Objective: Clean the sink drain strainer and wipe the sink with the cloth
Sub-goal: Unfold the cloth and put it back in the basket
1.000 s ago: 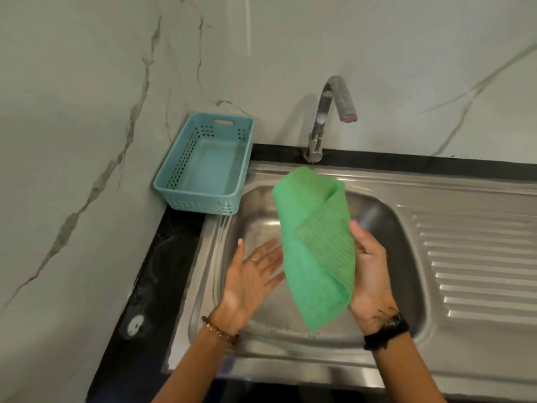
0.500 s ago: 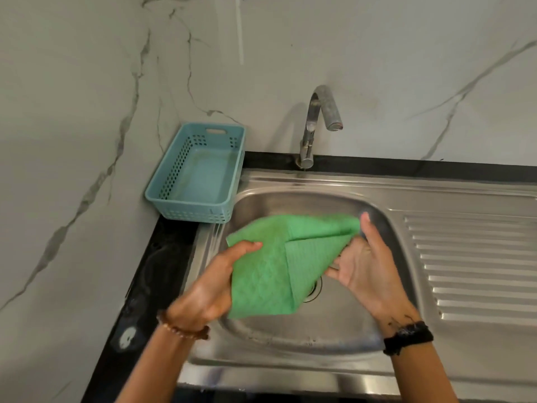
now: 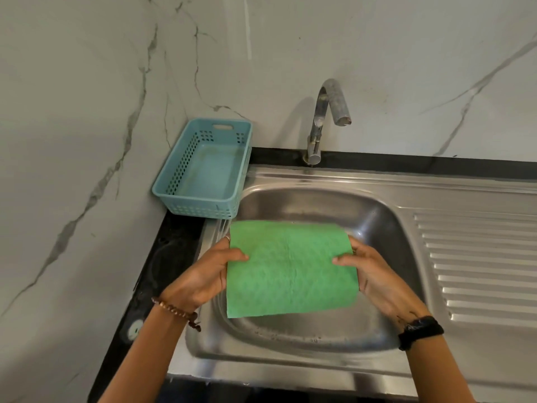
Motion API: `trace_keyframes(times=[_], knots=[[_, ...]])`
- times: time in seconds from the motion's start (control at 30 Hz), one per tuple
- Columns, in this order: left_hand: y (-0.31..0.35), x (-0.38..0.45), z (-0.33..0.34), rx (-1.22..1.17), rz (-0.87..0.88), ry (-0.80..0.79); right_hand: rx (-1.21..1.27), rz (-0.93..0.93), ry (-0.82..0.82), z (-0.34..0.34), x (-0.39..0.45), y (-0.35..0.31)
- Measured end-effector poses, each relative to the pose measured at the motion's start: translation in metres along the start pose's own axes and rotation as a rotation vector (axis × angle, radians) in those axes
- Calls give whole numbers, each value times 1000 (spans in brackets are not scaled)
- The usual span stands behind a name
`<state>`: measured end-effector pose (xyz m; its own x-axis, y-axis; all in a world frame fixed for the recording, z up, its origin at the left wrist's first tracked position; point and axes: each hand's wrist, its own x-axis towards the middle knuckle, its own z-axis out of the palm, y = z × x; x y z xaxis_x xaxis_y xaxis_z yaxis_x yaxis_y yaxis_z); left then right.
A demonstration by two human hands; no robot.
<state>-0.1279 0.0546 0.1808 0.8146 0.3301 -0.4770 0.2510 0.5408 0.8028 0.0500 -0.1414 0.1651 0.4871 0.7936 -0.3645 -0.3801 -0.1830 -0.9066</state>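
Observation:
A green cloth [image 3: 290, 269] is held folded and spread flat above the steel sink basin [image 3: 377, 222]. My left hand [image 3: 209, 274] grips its left edge, thumb on top. My right hand [image 3: 369, 271] grips its right edge the same way. The cloth hides the middle of the basin, so the drain strainer is out of sight.
A light blue perforated basket [image 3: 203, 170] stands on the black counter at the sink's back left corner. A metal tap [image 3: 325, 117] rises behind the basin. The ribbed drainboard [image 3: 476, 266] lies to the right. Marble walls close off the left and back.
The cloth hung from my right hand a second ago. My left hand took hold of it, and both hands have spread it flat over the basin.

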Motion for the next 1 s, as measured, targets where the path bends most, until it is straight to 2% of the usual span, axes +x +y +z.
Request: trace_keyframes(times=[0.1, 0.17, 0.27, 0.4, 0.5, 0.57, 0.63, 0.77, 0.9, 1.0], knots=[[18, -4, -1, -35, 84, -164, -46, -116, -99, -9, -3, -20], [24, -4, -2, -98, 112, -214, -64, -149, -139, -16, -4, -32], [13, 0, 0, -142, 25, -184, -165, -86, -87, -18, -1, -29], [-10, 5, 9, -79, -134, -149, -351, 54, -68, -11, 3, -14], [-1, 8, 26, 8, -113, -107, -453, -30, -16, 8, 5, -18], [12, 4, 49, 49, -83, -137, -522, -115, 22, 30, 6, -21], [21, -1, 77, 52, -69, -174, -488, -175, 25, 58, 3, -19], [25, -10, 107, 34, -67, -115, -326, -231, 90, 83, -1, -12], [31, -13, 89, 63, -86, -97, -169, -171, 75, 69, 4, -13], [27, -13, 71, 141, 47, 26, -81, -122, 90, 59, 5, -12]])
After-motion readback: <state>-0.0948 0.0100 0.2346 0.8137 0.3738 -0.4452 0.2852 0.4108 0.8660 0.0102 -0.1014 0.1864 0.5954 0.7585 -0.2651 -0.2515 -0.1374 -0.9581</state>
